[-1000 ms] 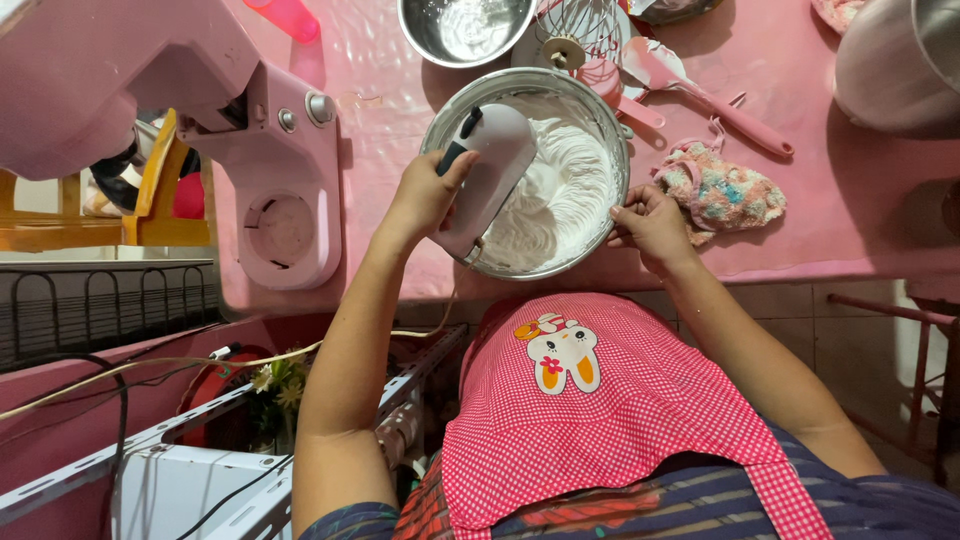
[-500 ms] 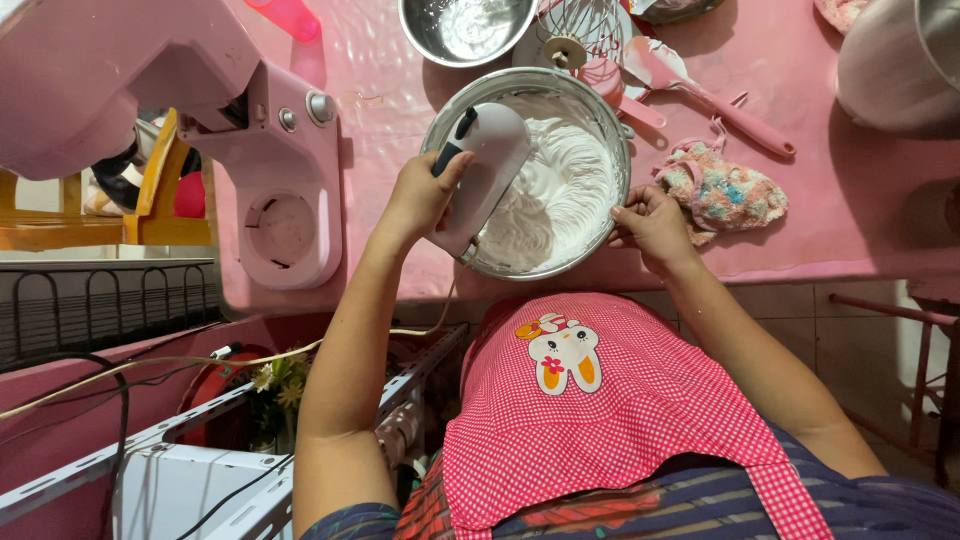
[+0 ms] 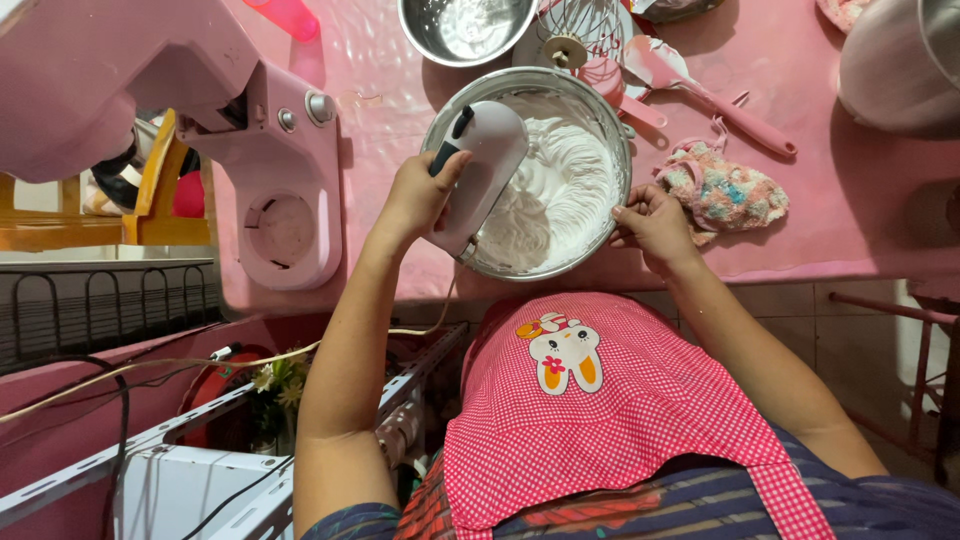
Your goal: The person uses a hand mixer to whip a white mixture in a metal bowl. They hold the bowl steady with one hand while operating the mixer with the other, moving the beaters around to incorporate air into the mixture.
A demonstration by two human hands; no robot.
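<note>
Left hand [image 3: 415,200] clamps the white hand mixer [image 3: 480,170] over the cream; right hand [image 3: 655,225] pinches the steel bowl [image 3: 445,110] rim — best held firm.

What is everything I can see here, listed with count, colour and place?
Hand mixer: one, white, over the big bowl, held by the left hand.
Big bowl: one, steel, full of white cream, at the counter's near edge.
Small bowl: one, steel, behind the big bowl.
Whisk: one, wire, beside the small bowl.
Spatula: one, pink, right of the big bowl.
Cloth: one, pastel, right of the big bowl.
Stand mixer: one, pink, far left.
Counter: one, pink.
Apron: one, red check, worn.
Left hand: gripping the hand mixer.
Right hand: on the big bowl's rim.
</note>
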